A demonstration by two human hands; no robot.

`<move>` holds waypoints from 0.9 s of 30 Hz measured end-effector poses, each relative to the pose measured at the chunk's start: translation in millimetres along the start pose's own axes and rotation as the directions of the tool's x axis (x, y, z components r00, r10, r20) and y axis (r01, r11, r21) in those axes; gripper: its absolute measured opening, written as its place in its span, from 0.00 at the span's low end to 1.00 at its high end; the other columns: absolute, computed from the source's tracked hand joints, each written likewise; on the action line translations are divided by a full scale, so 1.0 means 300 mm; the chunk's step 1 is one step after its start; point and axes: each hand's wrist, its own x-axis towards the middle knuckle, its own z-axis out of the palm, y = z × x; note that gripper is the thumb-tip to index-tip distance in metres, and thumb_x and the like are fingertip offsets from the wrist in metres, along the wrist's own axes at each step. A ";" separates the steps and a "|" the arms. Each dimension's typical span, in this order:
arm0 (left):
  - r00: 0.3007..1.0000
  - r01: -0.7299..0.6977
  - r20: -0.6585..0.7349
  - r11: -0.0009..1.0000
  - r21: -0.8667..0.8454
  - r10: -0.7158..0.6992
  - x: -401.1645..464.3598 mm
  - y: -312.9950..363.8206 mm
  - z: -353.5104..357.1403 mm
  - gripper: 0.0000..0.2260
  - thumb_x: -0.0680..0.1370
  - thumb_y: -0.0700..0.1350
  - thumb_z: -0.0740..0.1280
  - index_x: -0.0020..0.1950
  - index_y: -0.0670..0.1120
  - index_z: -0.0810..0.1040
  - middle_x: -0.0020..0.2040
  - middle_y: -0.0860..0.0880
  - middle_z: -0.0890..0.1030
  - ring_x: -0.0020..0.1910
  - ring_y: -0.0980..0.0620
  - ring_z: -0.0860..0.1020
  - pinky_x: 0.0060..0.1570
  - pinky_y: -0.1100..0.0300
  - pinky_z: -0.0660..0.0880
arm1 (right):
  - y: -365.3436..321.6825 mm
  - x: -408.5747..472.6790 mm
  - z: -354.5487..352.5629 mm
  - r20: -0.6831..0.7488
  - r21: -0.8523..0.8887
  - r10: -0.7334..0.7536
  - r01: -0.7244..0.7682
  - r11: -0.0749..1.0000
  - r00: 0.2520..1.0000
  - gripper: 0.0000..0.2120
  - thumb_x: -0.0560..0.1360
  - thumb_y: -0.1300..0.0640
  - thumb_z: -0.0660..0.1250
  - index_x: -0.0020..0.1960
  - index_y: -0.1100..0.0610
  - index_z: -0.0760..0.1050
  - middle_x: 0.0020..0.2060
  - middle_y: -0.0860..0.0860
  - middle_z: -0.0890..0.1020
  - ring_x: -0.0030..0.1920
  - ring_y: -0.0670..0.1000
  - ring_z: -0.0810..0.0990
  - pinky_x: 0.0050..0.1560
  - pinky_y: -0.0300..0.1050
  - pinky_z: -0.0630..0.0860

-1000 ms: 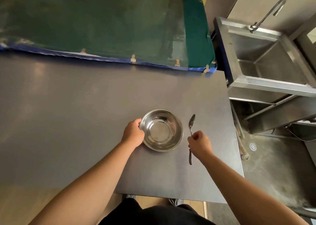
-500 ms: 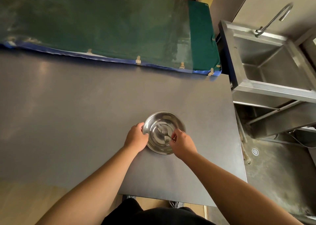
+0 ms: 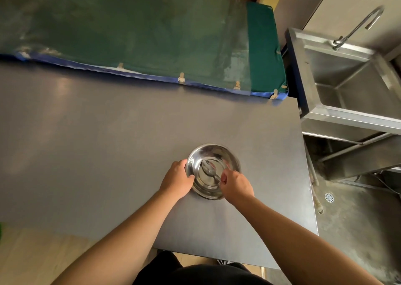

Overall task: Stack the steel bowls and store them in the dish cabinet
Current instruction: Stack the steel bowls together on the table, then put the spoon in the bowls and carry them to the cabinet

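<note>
A shiny steel bowl (image 3: 213,154) stands upright on the grey table (image 3: 108,143), near its right front part. My left hand (image 3: 178,179) grips the bowl's left rim. My right hand (image 3: 236,185) is over the bowl's right front edge, pinching the handle of a steel spoon (image 3: 209,171). The spoon's head lies inside the bowl on its bottom. No dish cabinet is in view.
A green padded mat (image 3: 141,35) with a blue edge lies along the table's far side. To the right stands a steel sink (image 3: 351,83) with a curved tap (image 3: 358,27). Below the sink is a concrete floor with a drain (image 3: 329,197).
My right hand picked the spoon up from the table right of the bowl and brought it left into the bowl. My left hand stayed on the rim.
</note>
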 end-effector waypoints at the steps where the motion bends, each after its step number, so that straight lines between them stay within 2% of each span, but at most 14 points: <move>1: 1.000 -0.004 0.002 1.000 0.006 0.004 0.003 0.002 0.001 0.21 0.77 0.46 0.67 0.70 0.48 0.71 0.65 0.46 0.73 0.58 0.44 0.78 0.55 0.56 0.74 | 0.001 0.002 -0.008 -0.010 0.026 0.000 0.000 1.000 1.000 0.07 0.78 0.55 0.65 0.52 0.54 0.79 0.45 0.52 0.83 0.47 0.56 0.79 0.47 0.50 0.81; 4: 1.000 -0.002 0.010 0.999 0.044 0.002 0.022 0.007 0.000 0.28 0.77 0.47 0.68 0.76 0.47 0.65 0.71 0.45 0.68 0.64 0.43 0.75 0.60 0.54 0.72 | 0.014 0.014 -0.041 -0.074 0.164 0.082 -0.069 0.984 0.994 0.08 0.77 0.52 0.65 0.53 0.53 0.79 0.49 0.51 0.81 0.50 0.57 0.80 0.49 0.53 0.82; 7: 0.999 0.048 0.020 0.999 0.010 -0.049 0.041 0.020 -0.006 0.33 0.78 0.49 0.68 0.79 0.47 0.59 0.76 0.45 0.64 0.70 0.44 0.71 0.67 0.52 0.70 | 0.046 0.029 -0.063 -0.105 0.334 0.206 -0.161 0.929 0.973 0.14 0.77 0.52 0.66 0.62 0.54 0.77 0.59 0.53 0.78 0.55 0.56 0.79 0.54 0.49 0.78; 10: 0.996 0.079 0.033 0.996 -0.040 -0.078 0.062 0.034 -0.014 0.34 0.77 0.49 0.69 0.80 0.46 0.59 0.76 0.44 0.64 0.72 0.44 0.69 0.69 0.53 0.67 | 0.076 0.046 -0.075 -0.015 0.415 0.296 -0.264 0.871 0.955 0.25 0.77 0.52 0.68 0.73 0.56 0.71 0.67 0.54 0.77 0.59 0.55 0.79 0.54 0.44 0.72; 12: 0.995 0.081 0.055 0.996 -0.033 -0.080 0.073 0.040 -0.018 0.34 0.77 0.48 0.69 0.80 0.45 0.59 0.76 0.43 0.67 0.72 0.44 0.69 0.70 0.52 0.67 | 0.078 0.051 -0.080 0.073 0.431 0.308 -0.308 0.848 0.949 0.26 0.77 0.54 0.68 0.73 0.57 0.72 0.62 0.54 0.81 0.51 0.54 0.81 0.52 0.45 0.74; 14: 0.995 0.075 0.072 0.997 -0.017 -0.074 0.075 0.047 -0.022 0.30 0.76 0.46 0.69 0.77 0.45 0.65 0.72 0.43 0.72 0.68 0.43 0.73 0.66 0.52 0.70 | 0.074 0.048 -0.085 0.127 0.454 0.302 -0.326 0.830 0.945 0.22 0.76 0.55 0.67 0.70 0.57 0.74 0.55 0.53 0.84 0.47 0.53 0.83 0.52 0.48 0.80; 16: 0.997 0.044 0.060 0.999 -0.020 -0.043 0.075 0.049 -0.024 0.18 0.74 0.44 0.69 0.65 0.47 0.77 0.59 0.44 0.81 0.56 0.44 0.80 0.54 0.55 0.76 | 0.073 0.043 -0.088 0.145 0.481 0.311 -0.342 0.807 0.939 0.22 0.75 0.57 0.67 0.69 0.57 0.75 0.54 0.54 0.85 0.50 0.56 0.85 0.56 0.53 0.82; 18: 0.998 0.015 0.062 0.999 -0.033 -0.013 0.071 0.048 -0.030 0.09 0.73 0.43 0.69 0.52 0.48 0.80 0.47 0.47 0.83 0.45 0.46 0.81 0.42 0.57 0.76 | 0.074 0.033 -0.088 0.162 0.508 0.322 -0.358 0.783 0.933 0.22 0.74 0.57 0.67 0.68 0.57 0.76 0.54 0.55 0.86 0.51 0.58 0.85 0.57 0.56 0.83; 19: 0.997 0.007 0.073 0.999 -0.042 -0.004 0.070 0.046 -0.034 0.07 0.73 0.43 0.69 0.50 0.48 0.81 0.45 0.48 0.83 0.43 0.47 0.80 0.41 0.56 0.75 | 0.074 0.024 -0.088 0.170 0.520 0.328 -0.367 0.771 0.929 0.22 0.74 0.57 0.68 0.67 0.57 0.76 0.52 0.55 0.86 0.50 0.59 0.86 0.56 0.57 0.83; 24: 0.991 -0.052 0.121 0.997 -0.052 0.058 0.052 0.050 -0.053 0.09 0.73 0.42 0.70 0.52 0.50 0.82 0.46 0.51 0.84 0.44 0.50 0.81 0.44 0.57 0.77 | 0.084 -0.046 -0.092 0.153 0.603 0.373 -0.385 0.699 0.915 0.21 0.74 0.59 0.67 0.67 0.58 0.78 0.50 0.56 0.87 0.49 0.60 0.87 0.56 0.58 0.83; 27: 0.986 -0.105 0.126 0.992 -0.066 0.113 0.049 0.076 -0.062 0.11 0.73 0.43 0.71 0.55 0.49 0.82 0.41 0.58 0.81 0.43 0.52 0.79 0.39 0.63 0.73 | 0.092 -0.106 -0.123 0.101 0.624 0.400 -0.371 0.688 0.911 0.18 0.75 0.59 0.67 0.64 0.57 0.80 0.46 0.54 0.88 0.45 0.57 0.87 0.54 0.57 0.84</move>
